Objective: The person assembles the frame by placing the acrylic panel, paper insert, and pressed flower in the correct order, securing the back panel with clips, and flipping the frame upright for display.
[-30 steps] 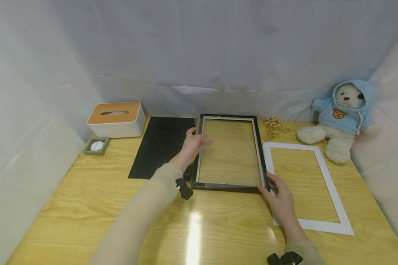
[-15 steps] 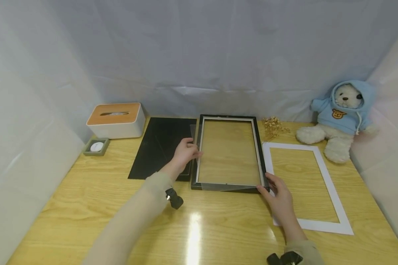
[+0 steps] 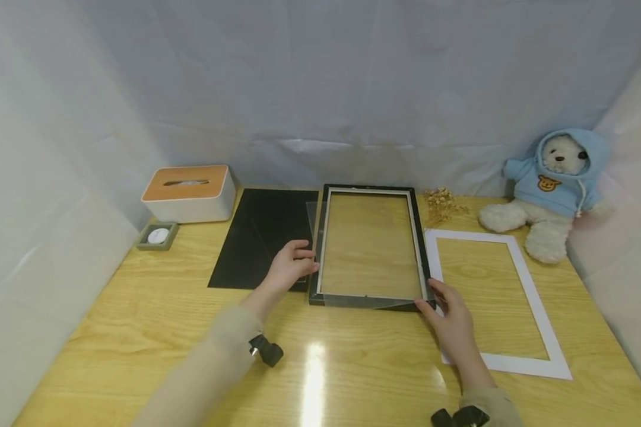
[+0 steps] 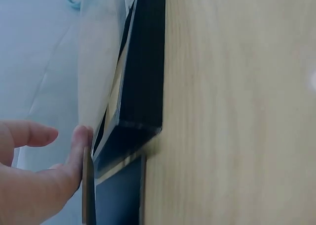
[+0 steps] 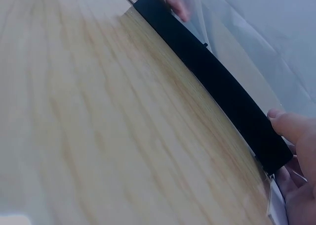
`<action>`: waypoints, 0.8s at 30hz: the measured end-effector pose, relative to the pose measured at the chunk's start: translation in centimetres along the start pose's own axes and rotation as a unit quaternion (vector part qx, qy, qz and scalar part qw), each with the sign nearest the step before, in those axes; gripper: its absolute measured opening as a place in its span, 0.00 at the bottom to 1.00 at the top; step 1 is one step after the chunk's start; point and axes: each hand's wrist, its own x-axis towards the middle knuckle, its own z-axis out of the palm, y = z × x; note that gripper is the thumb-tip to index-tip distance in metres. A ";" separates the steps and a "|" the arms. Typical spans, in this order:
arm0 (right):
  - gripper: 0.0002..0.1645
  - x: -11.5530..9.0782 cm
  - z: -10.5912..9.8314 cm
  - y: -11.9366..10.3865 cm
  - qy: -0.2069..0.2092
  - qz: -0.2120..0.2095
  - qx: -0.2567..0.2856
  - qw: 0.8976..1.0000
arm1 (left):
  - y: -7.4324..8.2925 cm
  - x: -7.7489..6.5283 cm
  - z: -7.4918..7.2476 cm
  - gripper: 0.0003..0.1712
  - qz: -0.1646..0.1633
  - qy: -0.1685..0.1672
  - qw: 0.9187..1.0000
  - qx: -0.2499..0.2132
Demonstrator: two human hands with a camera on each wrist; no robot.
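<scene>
A black picture frame (image 3: 365, 301) lies on the wooden table with its hollow side up. Over it rests a clear sheet (image 3: 311, 220), shifted so that its left edge sticks out past the frame and its near edge overhangs. My left hand (image 3: 289, 265) is at that left edge; in the left wrist view the thumb (image 4: 76, 148) touches the sheet while a finger is held apart from it. With thumb on top and fingers at the side, my right hand (image 3: 451, 317) grips the frame's near right corner. Some right-hand fingers are hidden behind the corner in the right wrist view.
Left of the frame lies a black board (image 3: 264, 237), partly under the clear sheet. A white mat border (image 3: 531, 290) lies to the right, with dried flowers (image 3: 442, 203) behind. Further off are a tissue box (image 3: 189, 198), a small green tray (image 3: 157, 236) and a plush bear (image 3: 550, 184).
My left hand has moved back toward me and to the left, from over the frame to the sheet's left edge. The sheet has shifted a little left. My right hand stays at the corner.
</scene>
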 end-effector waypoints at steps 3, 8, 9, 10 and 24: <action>0.35 0.0 -0.1 -0.1 0.000 0.000 0.000 1.000 | -0.3 -0.8 0.4 0.33 -0.003 -0.011 1.000 -0.009; 0.34 -0.1 -0.1 -0.2 0.001 -0.003 -0.006 1.000 | -0.7 -1.3 1.0 0.35 -0.007 -0.017 0.999 -0.040; 0.34 -0.1 -0.1 -0.2 0.002 -0.004 -0.007 1.000 | -0.7 -1.4 1.1 0.36 -0.008 -0.018 0.999 -0.046; 0.34 -0.1 -0.1 -0.2 0.002 -0.004 -0.008 1.000 | -0.8 -1.4 1.2 0.37 -0.009 -0.019 0.998 -0.054; 0.34 0.0 0.0 0.0 0.003 -0.010 -0.011 1.000 | -0.5 -1.0 1.4 0.37 -0.015 0.041 0.990 -0.135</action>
